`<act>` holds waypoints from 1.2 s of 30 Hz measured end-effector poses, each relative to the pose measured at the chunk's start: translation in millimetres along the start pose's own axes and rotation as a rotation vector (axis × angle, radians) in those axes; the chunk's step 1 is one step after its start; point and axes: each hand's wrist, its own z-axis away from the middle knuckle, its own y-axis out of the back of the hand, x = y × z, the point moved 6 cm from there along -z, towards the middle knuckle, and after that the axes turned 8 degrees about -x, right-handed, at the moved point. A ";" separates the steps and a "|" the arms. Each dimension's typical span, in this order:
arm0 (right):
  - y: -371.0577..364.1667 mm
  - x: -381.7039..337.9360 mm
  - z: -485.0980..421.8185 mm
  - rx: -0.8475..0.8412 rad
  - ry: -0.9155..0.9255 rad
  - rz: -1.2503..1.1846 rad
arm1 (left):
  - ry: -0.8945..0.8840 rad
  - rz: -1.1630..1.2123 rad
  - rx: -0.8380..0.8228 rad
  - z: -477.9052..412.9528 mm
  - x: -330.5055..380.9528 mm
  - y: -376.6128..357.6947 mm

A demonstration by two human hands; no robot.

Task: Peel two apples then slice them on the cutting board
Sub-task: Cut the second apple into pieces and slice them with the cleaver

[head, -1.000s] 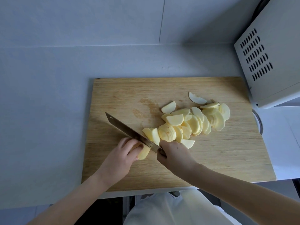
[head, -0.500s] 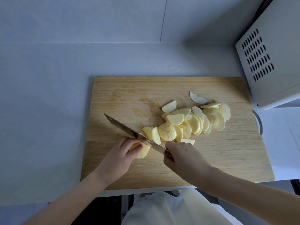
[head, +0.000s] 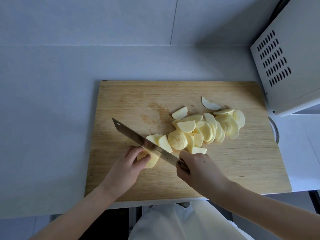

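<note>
Bench grey, white wall behind; board lies mid-frame. Pale peeled slices fan across its centre. Your left grip holds the apple stub; right grip clenches the knife.

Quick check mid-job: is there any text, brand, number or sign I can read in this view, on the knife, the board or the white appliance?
None can be read.
The knife shows only a hole near the blade tip, with no stamp visible.
The cutting board shows wood grain and a stain, with no mark.
The white appliance shows vent slots and screws, with no label on the side in view.
</note>
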 end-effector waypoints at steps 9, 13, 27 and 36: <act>5.3 -8.9 -5.8 -0.026 0.027 0.082 | 0.013 -0.001 0.011 0.7 -1.6 -3.9; -13.6 -11.4 -30.5 -0.072 0.010 0.064 | 0.016 -0.012 0.023 -1.1 0.0 -2.5; 5.0 -4.1 0.6 -0.028 0.004 0.072 | -0.017 -0.010 0.006 -0.9 -0.1 -2.0; -18.1 -11.5 -39.8 -0.097 -0.009 -0.009 | 0.000 -0.027 0.049 -0.5 1.6 -1.0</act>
